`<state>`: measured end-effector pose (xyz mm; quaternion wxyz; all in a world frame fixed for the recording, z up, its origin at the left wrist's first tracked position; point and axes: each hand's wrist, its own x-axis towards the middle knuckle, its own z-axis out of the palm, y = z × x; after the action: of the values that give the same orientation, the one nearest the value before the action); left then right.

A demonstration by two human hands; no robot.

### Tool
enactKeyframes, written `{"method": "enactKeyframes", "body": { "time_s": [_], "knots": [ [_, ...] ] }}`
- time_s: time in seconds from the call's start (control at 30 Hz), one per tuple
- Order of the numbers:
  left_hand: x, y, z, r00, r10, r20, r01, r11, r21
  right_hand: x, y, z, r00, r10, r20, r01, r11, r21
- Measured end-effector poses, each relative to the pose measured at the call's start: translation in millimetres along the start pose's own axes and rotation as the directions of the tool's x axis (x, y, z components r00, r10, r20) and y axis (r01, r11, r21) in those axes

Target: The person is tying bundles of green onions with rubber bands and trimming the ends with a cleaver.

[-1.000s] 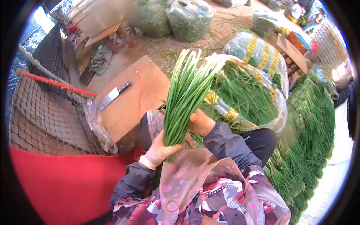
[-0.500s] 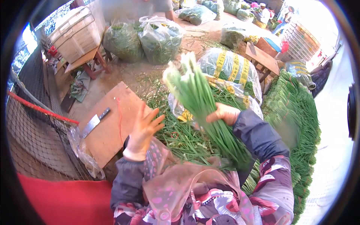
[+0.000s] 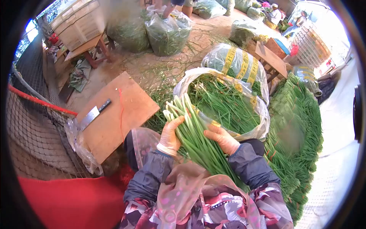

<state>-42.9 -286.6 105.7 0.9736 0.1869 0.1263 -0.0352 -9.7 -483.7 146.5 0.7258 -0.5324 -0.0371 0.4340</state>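
A loose bunch of scallions (image 3: 194,141), white ends up and to the left, slants across my lap. My left hand (image 3: 170,136) is closed around its left side near the white ends. My right hand (image 3: 222,139) grips the green stalks from the right. Both hands wear thin pale gloves. Just beyond the bunch, a clear plastic bag (image 3: 263,124) with yellow printing stands with its mouth open, full of more green stalks. To the left, a kitchen knife (image 3: 94,114) and a red string (image 3: 121,110) lie on a wooden board (image 3: 133,93).
A large heap of bundled greens (image 3: 295,141) lines my right side. Filled plastic bags (image 3: 169,34) stand further back, near a white crate (image 3: 78,26) on a wooden stool (image 3: 103,47). Netting (image 3: 42,141) and red cloth (image 3: 72,198) are at left. Other people (image 3: 274,16) sit far off.
The bunch has come down and nearer to my lap. My left hand, open before, has moved right and closed on it. My right hand keeps its hold. The open bag is now more visible.
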Motion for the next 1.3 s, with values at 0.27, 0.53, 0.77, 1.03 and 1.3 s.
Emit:
{"method": "enactKeyframes", "body": {
  "time_s": [0.27, 0.53, 0.77, 1.03, 1.3],
  "knots": [
    [-3.7, 5.2, 12.2, 0.980, -0.008, 0.199, -0.010, 0.996, 0.090, 8.9, -23.8, -16.9, 0.994, -0.110, 0.001, 0.082, 0.736, -0.672],
    [-1.1, 2.4, 24.1, 0.986, 0.070, 0.153, -0.090, 0.987, 0.130, 17.1, -64.3, 55.5, 0.920, -0.391, -0.013, 0.066, 0.189, -0.980],
    [-6.3, 2.9, 21.8, 0.984, 0.101, 0.149, -0.123, 0.982, 0.143, 17.8, -57.9, 49.7, 0.891, -0.441, -0.108, 0.023, 0.281, -0.959],
    [3.0, -9.0, 11.6, 0.979, 0.096, 0.180, -0.130, 0.973, 0.189, 38.8, -80.0, 75.5, 0.907, -0.416, 0.060, 0.287, 0.508, -0.813],
    [3.5, -10.2, 9.1, 0.979, 0.078, 0.189, -0.127, 0.956, 0.266, 35.4, -77.8, 73.7, 0.866, -0.496, 0.070, 0.136, 0.099, -0.986]
  ]
}}
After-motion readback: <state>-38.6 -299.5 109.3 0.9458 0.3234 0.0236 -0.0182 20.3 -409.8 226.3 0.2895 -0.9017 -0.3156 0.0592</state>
